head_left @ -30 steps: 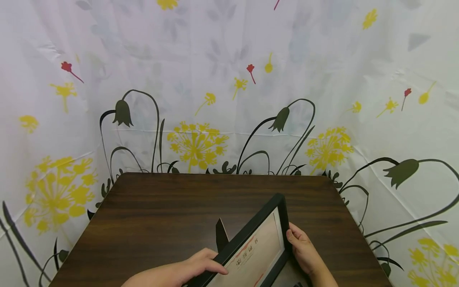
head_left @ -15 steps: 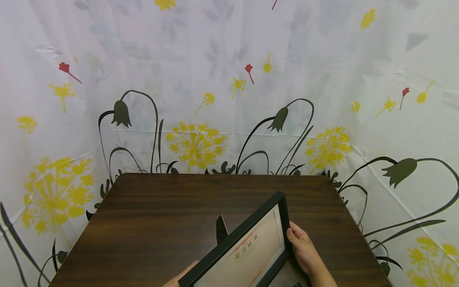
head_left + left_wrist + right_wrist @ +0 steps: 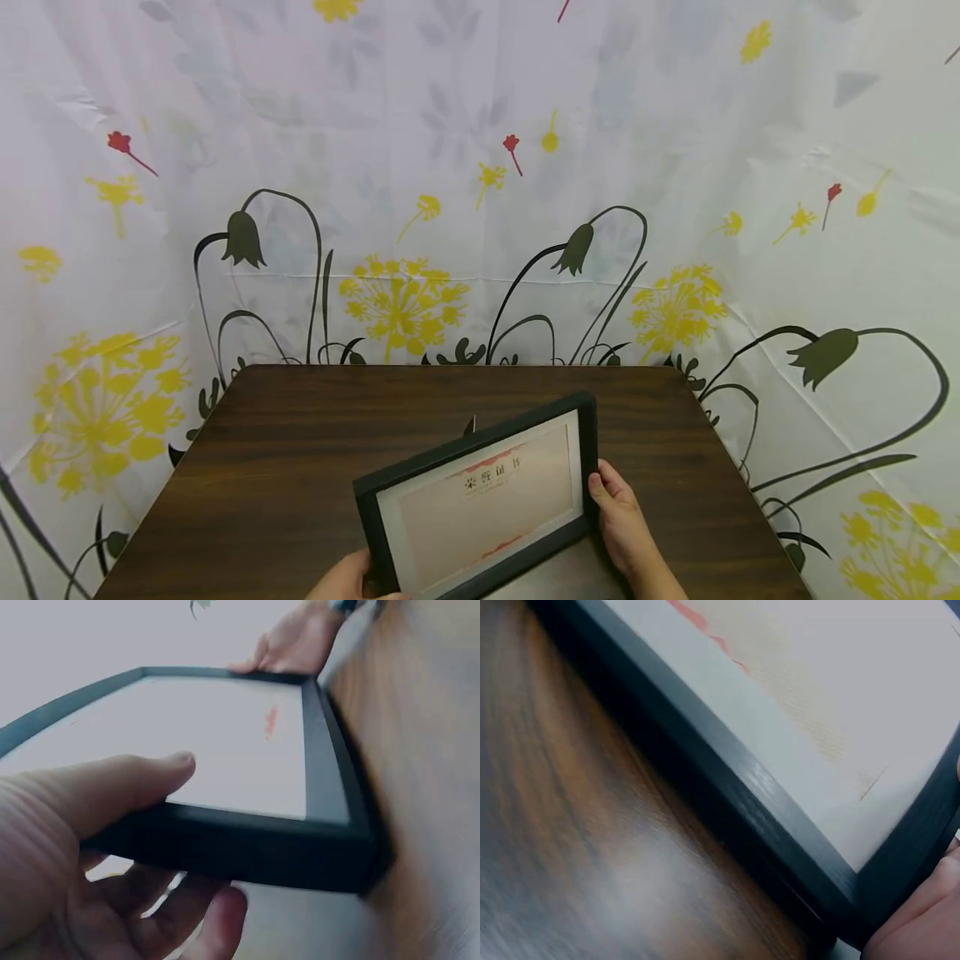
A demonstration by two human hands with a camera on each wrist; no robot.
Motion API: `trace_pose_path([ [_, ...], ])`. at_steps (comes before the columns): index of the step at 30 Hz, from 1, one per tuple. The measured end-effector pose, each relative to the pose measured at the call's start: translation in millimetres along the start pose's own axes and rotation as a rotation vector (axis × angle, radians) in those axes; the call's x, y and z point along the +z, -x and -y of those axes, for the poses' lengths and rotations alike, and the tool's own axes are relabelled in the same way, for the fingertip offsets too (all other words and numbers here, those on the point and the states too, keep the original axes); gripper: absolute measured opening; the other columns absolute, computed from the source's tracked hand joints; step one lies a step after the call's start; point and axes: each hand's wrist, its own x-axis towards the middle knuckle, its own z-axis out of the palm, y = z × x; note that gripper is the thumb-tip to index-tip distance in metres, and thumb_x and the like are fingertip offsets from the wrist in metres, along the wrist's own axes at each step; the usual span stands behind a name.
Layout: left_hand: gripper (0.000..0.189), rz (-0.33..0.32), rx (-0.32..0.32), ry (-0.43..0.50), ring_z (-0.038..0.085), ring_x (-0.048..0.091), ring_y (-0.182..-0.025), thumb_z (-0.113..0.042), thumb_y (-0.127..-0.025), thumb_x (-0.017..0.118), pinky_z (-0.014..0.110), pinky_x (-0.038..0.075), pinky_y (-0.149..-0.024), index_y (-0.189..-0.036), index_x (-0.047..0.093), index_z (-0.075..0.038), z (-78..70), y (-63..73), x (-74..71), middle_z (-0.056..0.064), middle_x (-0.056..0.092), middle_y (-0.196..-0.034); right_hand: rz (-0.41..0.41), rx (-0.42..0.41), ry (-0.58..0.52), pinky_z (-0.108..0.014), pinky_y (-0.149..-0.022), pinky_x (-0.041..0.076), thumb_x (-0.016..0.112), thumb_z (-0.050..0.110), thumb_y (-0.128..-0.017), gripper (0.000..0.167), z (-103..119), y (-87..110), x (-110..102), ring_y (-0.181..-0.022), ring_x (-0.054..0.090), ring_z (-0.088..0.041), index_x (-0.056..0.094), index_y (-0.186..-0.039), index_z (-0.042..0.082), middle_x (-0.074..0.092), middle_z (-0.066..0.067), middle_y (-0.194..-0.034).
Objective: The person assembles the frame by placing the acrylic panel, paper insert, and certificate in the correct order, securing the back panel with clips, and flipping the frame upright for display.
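A black picture frame is held tilted above the table, its left end lower than its right in the head view. Behind its glass or front lies a beige certificate with red trim and dark characters. My left hand grips the frame's left side. In the left wrist view the left thumb lies over the front, with fingers bent underneath. My right hand pinches the right side, thumb in front. The tip of a dark stand leg shows behind the top edge.
A dark wood-grain table lies under the frame. Behind it hangs a white curtain printed with flowers. Below the frame's lower edge a greyish patch shows; whether it is an object or glare I cannot tell.
The left hand has gone from the upper edge to the left side. The frame has turned to a flatter slant and faces me more. Less of the stand leg shows. The right hand keeps its hold.
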Motion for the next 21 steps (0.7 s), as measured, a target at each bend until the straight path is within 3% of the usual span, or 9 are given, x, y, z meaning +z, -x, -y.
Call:
trace_pose_path([
  [2, 0.06, -0.061, -0.014, -0.068, 0.01, 0.074, -0.098, -0.036, -0.098, 0.083, 0.033, 0.063, -0.081, -0.137, 0.062, 0.005, -14.0, 3.2, -2.4, 0.009, 0.078, -0.12, 0.01, -0.001, -0.009, -0.021, -0.108, 0.045, 0.049, 0.023, -0.117, 0.036, -1.3, -0.8, 4.3, -0.131, 0.055, -0.005, 0.055, -0.144, 0.0, 0.068, 0.007, -0.131],
  [5, 0.066, -0.205, -0.081, -0.201, 0.018, 0.072, -0.101, -0.04, -0.097, 0.084, 0.039, 0.062, -0.084, -0.138, 0.062, 0.007, -48.7, 9.6, -10.2, 0.009, 0.077, -0.119, 0.033, 0.002, -0.019, -0.023, -0.106, 0.049, 0.049, 0.022, -0.117, 0.034, -2.8, -2.6, 11.4, -0.129, 0.055, -0.007, 0.053, -0.144, 0.002, 0.066, 0.005, -0.131],
  [8, 0.073, -0.303, -0.115, -0.272, 0.038, 0.071, -0.12, -0.038, -0.096, 0.084, 0.053, 0.06, -0.097, -0.142, 0.059, 0.012, -71.4, 11.3, -17.5, 0.023, 0.073, -0.132, 0.046, 0.009, -0.029, -0.024, -0.108, 0.047, 0.05, 0.023, -0.117, 0.036, -3.9, -5.8, 19.1, -0.131, 0.053, -0.01, 0.051, -0.145, 0.001, 0.063, 0.003, -0.133],
  [10, 0.074, -0.352, -0.121, -0.295, 0.04, 0.068, -0.129, -0.038, -0.095, 0.085, 0.056, 0.058, -0.102, -0.145, 0.059, 0.01, -75.7, 8.1, -22.2, 0.024, 0.071, -0.138, 0.042, 0.017, -0.035, -0.024, -0.11, 0.044, 0.051, 0.025, -0.116, 0.038, -4.4, -9.0, 23.9, -0.135, 0.049, -0.011, 0.05, -0.146, 0.001, 0.061, 0.001, -0.136],
  [11, 0.073, -0.374, -0.127, -0.3, 0.039, 0.071, -0.122, -0.037, -0.094, 0.086, 0.055, 0.059, -0.098, -0.144, 0.06, 0.009, -75.9, 5.9, -24.7, 0.022, 0.073, -0.133, 0.043, 0.018, -0.034, -0.023, -0.111, 0.043, 0.051, 0.026, -0.116, 0.039, -4.7, -10.9, 25.9, -0.137, 0.048, -0.013, 0.049, -0.146, 0.001, 0.059, 0.0, -0.138],
  [14, 0.058, -0.403, -0.107, -0.288, 0.024, 0.071, -0.083, -0.032, -0.094, 0.086, 0.039, 0.06, -0.074, -0.138, 0.066, 0.0, -72.7, -3.1, -33.8, 0.009, 0.073, -0.098, 0.042, 0.018, -0.032, -0.024, -0.112, 0.043, 0.052, 0.027, -0.116, 0.04, -5.8, -18.4, 31.2, -0.139, 0.045, -0.016, 0.048, -0.147, 0.002, 0.055, -0.003, -0.14],
  [17, 0.045, -0.42, -0.094, -0.27, 0.014, 0.046, -0.058, -0.029, -0.096, 0.085, 0.03, 0.043, -0.054, -0.129, 0.068, -0.004, -70.3, -13.1, -43.7, 0.002, 0.051, -0.073, 0.041, 0.004, -0.038, -0.025, -0.111, 0.043, 0.051, 0.026, -0.116, 0.038, -7.4, -28.0, 35.2, -0.138, 0.042, -0.018, 0.049, -0.144, 0.002, 0.053, -0.003, -0.138],
  [21, 0.04, -0.443, -0.073, -0.306, 0.013, 0.041, -0.06, -0.029, -0.099, 0.082, 0.028, 0.038, -0.056, -0.122, 0.065, -0.001, -68.2, -28.2, -56.2, 0.0, 0.045, -0.072, 0.033, -0.019, -0.056, -0.025, -0.112, 0.039, 0.052, 0.025, -0.116, 0.035, -9.0, -42.5, 39.8, -0.138, 0.04, -0.018, 0.049, -0.142, 0.003, 0.052, -0.001, -0.135],
])
